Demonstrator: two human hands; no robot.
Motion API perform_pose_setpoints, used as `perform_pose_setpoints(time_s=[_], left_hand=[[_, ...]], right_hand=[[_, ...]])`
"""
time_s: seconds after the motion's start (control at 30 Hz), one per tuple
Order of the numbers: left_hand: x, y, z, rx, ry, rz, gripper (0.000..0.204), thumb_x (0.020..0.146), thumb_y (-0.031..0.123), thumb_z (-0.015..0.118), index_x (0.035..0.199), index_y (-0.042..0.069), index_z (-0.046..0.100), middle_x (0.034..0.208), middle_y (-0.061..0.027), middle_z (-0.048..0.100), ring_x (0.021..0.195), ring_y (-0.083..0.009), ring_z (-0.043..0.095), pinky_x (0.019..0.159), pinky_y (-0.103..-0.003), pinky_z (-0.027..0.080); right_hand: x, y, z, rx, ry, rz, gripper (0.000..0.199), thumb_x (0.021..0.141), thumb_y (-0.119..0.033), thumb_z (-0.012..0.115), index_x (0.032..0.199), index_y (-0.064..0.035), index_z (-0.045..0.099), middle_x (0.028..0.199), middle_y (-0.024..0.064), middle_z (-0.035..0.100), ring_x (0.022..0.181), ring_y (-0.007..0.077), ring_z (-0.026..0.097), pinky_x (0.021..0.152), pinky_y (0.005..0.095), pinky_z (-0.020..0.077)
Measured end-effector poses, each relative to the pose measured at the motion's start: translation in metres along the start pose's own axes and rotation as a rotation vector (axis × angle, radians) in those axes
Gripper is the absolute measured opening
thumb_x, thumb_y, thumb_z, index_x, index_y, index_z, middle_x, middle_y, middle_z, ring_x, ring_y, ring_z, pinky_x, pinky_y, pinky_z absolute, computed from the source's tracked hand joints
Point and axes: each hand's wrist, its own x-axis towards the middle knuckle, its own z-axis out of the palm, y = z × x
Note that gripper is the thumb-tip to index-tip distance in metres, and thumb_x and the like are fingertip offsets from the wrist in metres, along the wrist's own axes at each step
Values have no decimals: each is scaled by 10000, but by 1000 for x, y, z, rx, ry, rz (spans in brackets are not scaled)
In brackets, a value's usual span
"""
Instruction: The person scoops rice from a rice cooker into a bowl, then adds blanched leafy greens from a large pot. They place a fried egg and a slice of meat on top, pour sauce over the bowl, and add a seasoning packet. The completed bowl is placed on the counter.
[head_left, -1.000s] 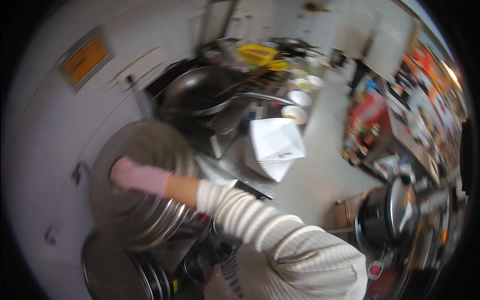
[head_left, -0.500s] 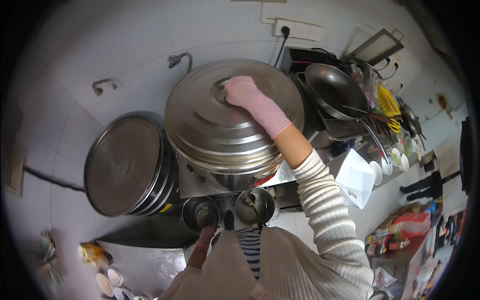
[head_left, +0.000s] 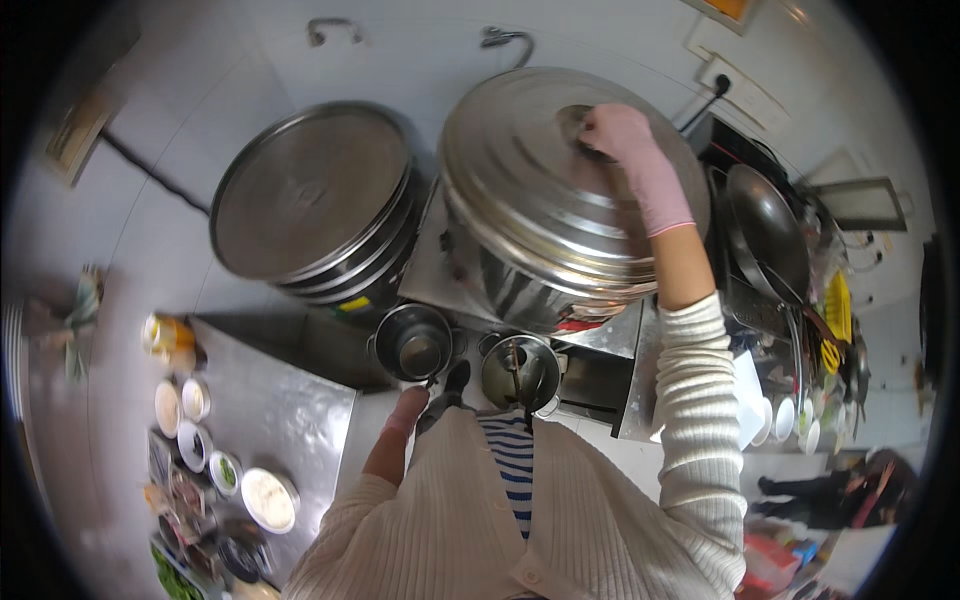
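Note:
My right hand (head_left: 622,135), in a pink glove, is closed on the handle at the middle of a large, round metal lid (head_left: 520,130). The lid covers a big steel pot (head_left: 520,285) ahead of me. Lower down, my left hand (head_left: 408,406), also pink-gloved, is closed around the handle of a ladle (head_left: 420,355). The ladle's bowl shows over a dark pot (head_left: 385,345) on the floor side. Beside that pot is a second pot (head_left: 545,375) with greenish liquid and a long-handled utensil (head_left: 516,365) in it.
Another wide lidded pot (head_left: 310,190) stands at left. A steel counter (head_left: 290,400) with bowls (head_left: 270,500) lies at lower left. At right are a wok (head_left: 765,230) and white dishes (head_left: 748,400). Two taps (head_left: 508,42) project from the wall. A person (head_left: 830,490) is at far right.
My view has turned left, so the pots sit farther right and the left counter shows more. My right hand keeps hold of the lid handle, my left the ladle.

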Motion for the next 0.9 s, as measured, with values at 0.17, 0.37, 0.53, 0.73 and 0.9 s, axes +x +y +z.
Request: perform_pose_setpoints(time_s=[0.17,0.37,0.53,0.73,0.9], left_hand=[[-55,3,17,-286,169,-88,370,888,305,419,1014,60,666,1026,-225,645,1002,-405,600,866,-457,479],[-119,-37,63,-789,219,-253,348,891,287,495,1077,46,664,879,-152,682,788,-263,655,739,-356,509],[-158,-35,33,-821,347,-190,333,900,224,524,1127,6,633,865,-105,662,788,-178,619,738,-309,496],[-162,-3,-35,-640,485,-54,351,923,277,500,1163,48,613,1111,-195,633,1096,-354,576,919,-398,454],[-138,2,-80,-196,585,122,300,884,212,511,1120,70,629,1130,-150,613,1038,-340,582,890,-408,474]], right_hand=[[9,1,0,-7,-82,4,307,739,-334,648,970,-144,721,1021,118,684,986,303,638,844,411,508],[16,1,4,-24,-97,-8,325,733,-330,653,985,-134,717,1044,119,680,994,304,637,846,411,507],[19,6,11,-66,-101,-32,322,738,-305,645,987,-112,713,1022,149,681,969,320,644,843,419,507],[20,9,19,-27,-79,-117,311,725,-261,622,958,-71,701,944,196,675,926,343,649,788,428,504],[23,10,20,-25,-27,-120,295,677,-219,631,923,-64,680,875,178,672,873,339,651,738,415,496]])
